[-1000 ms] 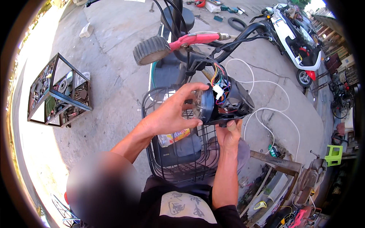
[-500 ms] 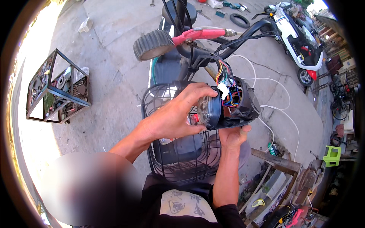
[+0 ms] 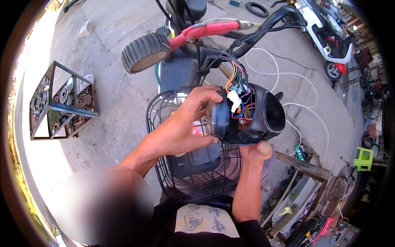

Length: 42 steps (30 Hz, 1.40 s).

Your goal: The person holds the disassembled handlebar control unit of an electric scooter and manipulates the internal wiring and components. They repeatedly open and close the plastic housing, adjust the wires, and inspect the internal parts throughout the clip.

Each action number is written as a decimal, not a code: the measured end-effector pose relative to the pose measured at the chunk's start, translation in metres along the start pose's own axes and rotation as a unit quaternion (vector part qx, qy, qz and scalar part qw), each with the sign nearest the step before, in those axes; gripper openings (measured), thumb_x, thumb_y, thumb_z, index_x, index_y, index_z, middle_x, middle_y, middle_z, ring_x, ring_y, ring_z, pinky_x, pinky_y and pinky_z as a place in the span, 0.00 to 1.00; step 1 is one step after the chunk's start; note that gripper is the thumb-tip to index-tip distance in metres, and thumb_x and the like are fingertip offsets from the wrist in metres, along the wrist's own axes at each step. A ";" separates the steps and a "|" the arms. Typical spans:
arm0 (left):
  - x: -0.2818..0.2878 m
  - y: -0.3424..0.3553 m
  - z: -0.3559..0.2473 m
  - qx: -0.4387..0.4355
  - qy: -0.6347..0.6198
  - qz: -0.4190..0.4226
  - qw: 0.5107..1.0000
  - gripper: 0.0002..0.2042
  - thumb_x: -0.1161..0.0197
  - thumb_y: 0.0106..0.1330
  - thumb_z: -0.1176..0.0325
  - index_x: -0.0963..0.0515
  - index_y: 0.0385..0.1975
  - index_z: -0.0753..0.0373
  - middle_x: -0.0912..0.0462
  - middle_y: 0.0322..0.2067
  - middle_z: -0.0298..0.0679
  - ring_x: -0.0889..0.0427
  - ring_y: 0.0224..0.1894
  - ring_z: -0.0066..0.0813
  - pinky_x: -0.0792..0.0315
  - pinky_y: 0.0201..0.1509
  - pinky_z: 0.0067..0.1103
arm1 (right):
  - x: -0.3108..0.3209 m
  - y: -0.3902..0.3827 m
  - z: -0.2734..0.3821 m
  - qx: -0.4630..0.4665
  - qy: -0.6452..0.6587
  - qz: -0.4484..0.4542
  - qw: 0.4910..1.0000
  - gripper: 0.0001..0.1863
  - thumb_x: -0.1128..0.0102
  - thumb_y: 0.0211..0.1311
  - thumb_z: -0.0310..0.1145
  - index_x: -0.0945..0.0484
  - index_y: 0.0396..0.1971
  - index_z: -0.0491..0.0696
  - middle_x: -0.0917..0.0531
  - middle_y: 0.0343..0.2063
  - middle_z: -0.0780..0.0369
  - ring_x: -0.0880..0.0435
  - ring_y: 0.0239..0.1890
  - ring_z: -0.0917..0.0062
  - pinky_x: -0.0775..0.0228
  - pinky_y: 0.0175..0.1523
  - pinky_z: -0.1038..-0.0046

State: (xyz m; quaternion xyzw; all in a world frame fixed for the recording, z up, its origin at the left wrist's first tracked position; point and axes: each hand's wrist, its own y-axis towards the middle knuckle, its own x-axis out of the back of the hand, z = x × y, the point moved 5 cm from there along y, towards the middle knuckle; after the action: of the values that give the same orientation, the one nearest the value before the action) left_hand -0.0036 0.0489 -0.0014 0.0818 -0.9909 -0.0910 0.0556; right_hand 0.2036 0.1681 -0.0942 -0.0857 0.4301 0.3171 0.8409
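Over the right side of the wire basket (image 3: 201,189) is the black housing (image 3: 258,119). The left hand (image 3: 179,125) grips its round end; the right hand (image 3: 255,153) supports below, finger closing I cannot tell.

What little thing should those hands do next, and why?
Perhaps the left hand should nudge the white connector into the black headlight housing: it sits up at the opening among coloured wires, and the right hand seems to support the housing from below.
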 end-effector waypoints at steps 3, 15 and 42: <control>0.001 0.001 0.000 -0.007 0.003 0.002 1.000 0.47 0.19 0.54 0.88 0.36 0.72 0.50 0.41 0.78 0.48 0.34 0.81 0.45 0.25 0.77 0.42 | -0.005 -0.001 0.002 0.012 -0.039 -0.016 0.999 0.48 0.22 0.49 0.43 0.26 0.74 0.46 0.16 0.65 0.59 0.17 0.67 0.60 0.29 0.77 0.51; 0.002 0.003 0.003 0.009 -0.039 -0.013 0.999 0.45 0.19 0.53 0.86 0.34 0.71 0.51 0.41 0.76 0.47 0.37 0.81 0.49 0.26 0.78 0.49 | 0.011 -0.013 0.001 0.006 0.016 -0.001 1.000 0.52 0.24 0.43 0.34 0.30 0.76 0.45 0.19 0.68 0.56 0.16 0.66 0.59 0.25 0.75 0.50; 0.003 0.006 0.007 0.008 -0.025 0.010 1.000 0.47 0.16 0.54 0.85 0.37 0.72 0.51 0.44 0.78 0.50 0.34 0.80 0.49 0.20 0.73 0.41 | 0.008 -0.016 -0.002 -0.012 0.097 0.002 0.995 0.58 0.19 0.42 0.23 0.38 0.80 0.39 0.23 0.72 0.50 0.18 0.70 0.54 0.25 0.75 0.48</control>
State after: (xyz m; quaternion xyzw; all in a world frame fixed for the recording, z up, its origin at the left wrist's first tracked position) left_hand -0.0081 0.0556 -0.0069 0.0704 -0.9934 -0.0847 0.0309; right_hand 0.2158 0.1585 -0.1040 -0.1256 0.5062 0.3145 0.7932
